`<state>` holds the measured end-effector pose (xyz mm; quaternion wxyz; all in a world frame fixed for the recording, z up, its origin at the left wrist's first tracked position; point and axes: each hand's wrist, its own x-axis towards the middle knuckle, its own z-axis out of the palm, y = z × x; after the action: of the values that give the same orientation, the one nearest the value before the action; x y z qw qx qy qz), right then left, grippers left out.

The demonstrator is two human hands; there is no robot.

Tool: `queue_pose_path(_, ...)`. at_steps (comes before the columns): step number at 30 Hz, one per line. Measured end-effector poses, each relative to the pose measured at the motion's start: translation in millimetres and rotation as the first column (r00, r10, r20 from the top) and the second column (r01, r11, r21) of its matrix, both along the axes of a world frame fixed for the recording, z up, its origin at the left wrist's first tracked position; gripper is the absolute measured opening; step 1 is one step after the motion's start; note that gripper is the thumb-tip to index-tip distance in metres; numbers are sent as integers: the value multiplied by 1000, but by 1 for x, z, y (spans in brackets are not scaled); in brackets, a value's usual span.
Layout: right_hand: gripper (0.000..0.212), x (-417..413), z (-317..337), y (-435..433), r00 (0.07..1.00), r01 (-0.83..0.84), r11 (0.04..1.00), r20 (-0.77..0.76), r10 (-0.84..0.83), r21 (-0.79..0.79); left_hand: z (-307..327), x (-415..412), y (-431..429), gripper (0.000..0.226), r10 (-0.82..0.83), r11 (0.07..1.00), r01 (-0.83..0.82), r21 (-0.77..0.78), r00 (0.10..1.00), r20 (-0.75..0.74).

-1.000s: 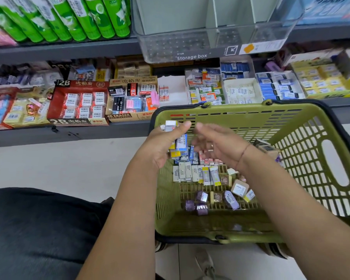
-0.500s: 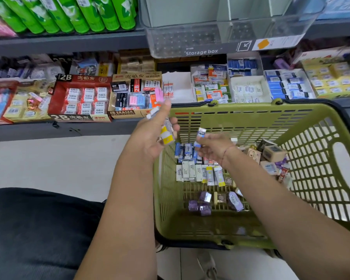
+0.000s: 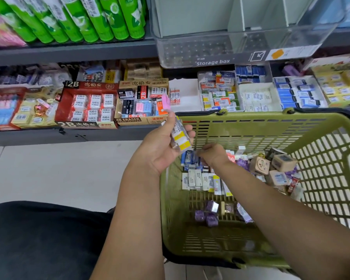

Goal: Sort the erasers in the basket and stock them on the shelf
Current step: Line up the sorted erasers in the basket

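Yellow-banded erasers [image 3: 180,139] sit gripped in my left hand [image 3: 160,152] above the basket [image 3: 251,116] rim. My right hand [image 3: 212,156] digs inside, grip unclear. Sorting, I judge; next needs another match.

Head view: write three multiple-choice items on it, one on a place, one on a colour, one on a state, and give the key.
1. Where do the purple-wrapped erasers lie?
A. On the shelf
B. In the basket, toward the person's end
C. On the floor tiles

2. What colour is the basket?
A. Red
B. Olive green
C. Blue

3. What is the left hand doing?
A. Resting flat on the floor
B. Hanging empty
C. Gripping a stack of yellow-banded erasers

Key:
1 B, they sit on the basket's floor close to its near wall.
2 B, its slotted walls are olive green.
3 C, thumb and fingers are curled round the stack, raised over the basket's left edge.
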<state>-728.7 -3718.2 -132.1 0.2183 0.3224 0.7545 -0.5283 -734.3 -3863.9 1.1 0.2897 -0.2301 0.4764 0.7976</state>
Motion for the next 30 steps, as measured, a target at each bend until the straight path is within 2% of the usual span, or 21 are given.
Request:
queue_pose_path(2, 18, 5, 31, 4, 995, 94, 960, -7, -99, -262, 2, 2, 1, 25, -6, 1000, 6, 18, 1000, 7)
queue_pose_path(4, 24, 14, 68, 9, 996, 76, 855, -7, -92, -513, 3, 6, 5, 17, -49, 999, 49, 10, 999, 3)
queue_pose_path(6, 37, 24, 97, 14, 999, -18, 753, -39, -10, -658, 2, 11, 13, 23, -110, 992, 110, -61, 994, -9)
queue_pose_path(7, 40, 28, 106, 15, 997, -69, 734, -61, 37, -676, -1, 12, 17, 27, -141, 985, 138, -104, 990, -16)
queue_pose_path(10, 38, 40, 112, 16, 991, -131, 769, -85, 100, -626, -11, 21, 26, 26, -211, 949, 196, -246, 977, -34)
queue_pose_path(13, 39, 50, 103, 20, 995, -95, 779, -51, 81, -620, -23, 31, 27, 4, -232, 915, 208, -346, 972, -30)
queue_pose_path(14, 40, 52, 100, 21, 995, -96, 778, -48, 84, -621, -25, 33, 27, 4, -233, 907, 204, -368, 972, -35)
queue_pose_path(19, 48, 57, 86, 29, 997, -79, 760, -34, 75, -645, -25, 35, 30, 12, -248, 891, 218, -400, 968, -26)
queue_pose_path(22, 39, 57, 79, 39, 998, -60, 749, -19, 64, -660, -24, 31, 30, 11, -179, 894, 161, -419, 984, -4)
queue_pose_path(24, 32, 59, 71, 52, 999, 10, 763, 37, 18, -646, -25, 28, 28, 8, -155, 889, 141, -436, 988, 4)
queue_pose_path(27, 23, 73, 54, 75, 981, 151, 850, 181, -66, -505, -26, 27, 28, 7, -160, 894, 154, -421, 987, 23)
queue_pose_path(30, 21, 93, 35, 89, 949, 132, 960, 310, -51, -247, -28, 26, 30, 10, -153, 897, 153, -415, 988, 34)
